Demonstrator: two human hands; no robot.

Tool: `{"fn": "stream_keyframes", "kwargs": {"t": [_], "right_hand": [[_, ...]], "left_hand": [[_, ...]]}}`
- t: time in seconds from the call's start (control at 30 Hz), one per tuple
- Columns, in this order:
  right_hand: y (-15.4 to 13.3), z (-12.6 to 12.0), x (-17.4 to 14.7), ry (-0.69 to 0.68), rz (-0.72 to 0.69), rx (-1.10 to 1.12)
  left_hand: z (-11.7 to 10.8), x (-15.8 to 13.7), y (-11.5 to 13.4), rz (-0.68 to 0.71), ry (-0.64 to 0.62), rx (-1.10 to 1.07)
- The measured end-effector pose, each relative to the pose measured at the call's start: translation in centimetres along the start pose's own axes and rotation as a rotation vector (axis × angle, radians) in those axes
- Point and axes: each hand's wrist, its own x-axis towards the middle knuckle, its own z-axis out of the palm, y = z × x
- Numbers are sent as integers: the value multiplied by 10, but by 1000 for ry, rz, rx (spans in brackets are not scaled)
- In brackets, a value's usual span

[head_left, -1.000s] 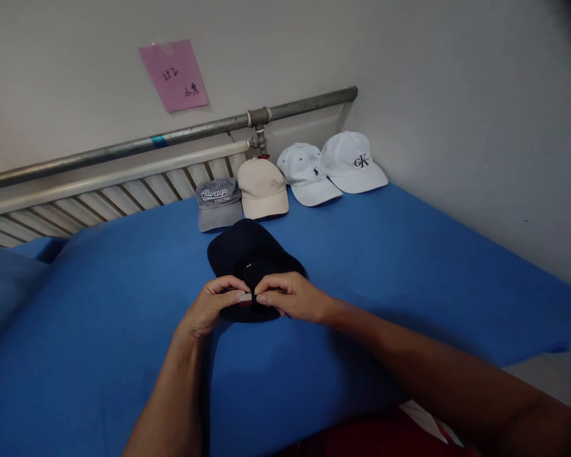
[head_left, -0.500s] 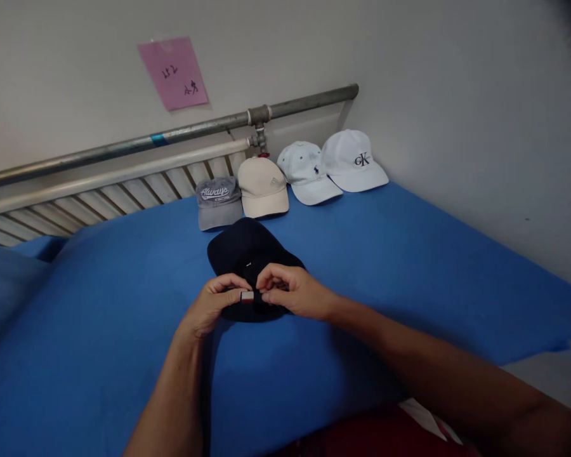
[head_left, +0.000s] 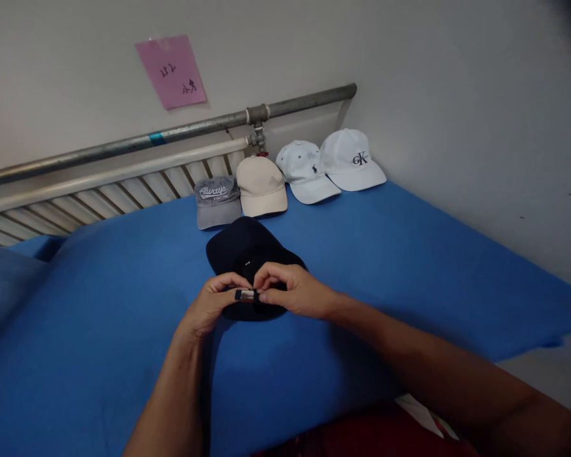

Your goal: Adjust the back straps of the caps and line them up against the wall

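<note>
A dark navy baseball cap [head_left: 240, 244] lies on the blue sheet, its brim toward the far left and its back strap toward me. My left hand [head_left: 212, 301] pinches the strap beside a shiny metal buckle [head_left: 247, 296]. From the right, my right hand [head_left: 295, 291] closes thumb and fingers on the strap just by the buckle. The fingertips of both hands nearly meet. Part of the cap's opening is hidden behind my fingers.
Behind stand a grey cap [head_left: 217, 203], a beige cap [head_left: 261, 187], a pale cap with a small logo [head_left: 307, 171] and a white cap [head_left: 352, 160], in a row on the blue sheet [head_left: 385, 254]. A radiator [head_left: 124, 190] and pipe [head_left: 200, 127] run along the wall.
The buckle now shows more of its shiny face, with more dark strap visible on its left. My right fingertips sit closer to it. The cap stays in place.
</note>
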Motion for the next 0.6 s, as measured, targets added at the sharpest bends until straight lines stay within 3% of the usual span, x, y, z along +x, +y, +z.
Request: {"fn": "stream_keyframes", "kwargs": {"t": [0.2, 0.47, 0.6], "right_hand": [[-1, 0, 0, 41, -11, 68], [0, 5, 0, 71, -31, 1], [-3, 0, -1, 19, -31, -14]], "left_hand": [[0, -1, 0, 20, 28, -12], [2, -3, -2, 55, -38, 9], [2, -3, -1, 42, -14, -22]]}}
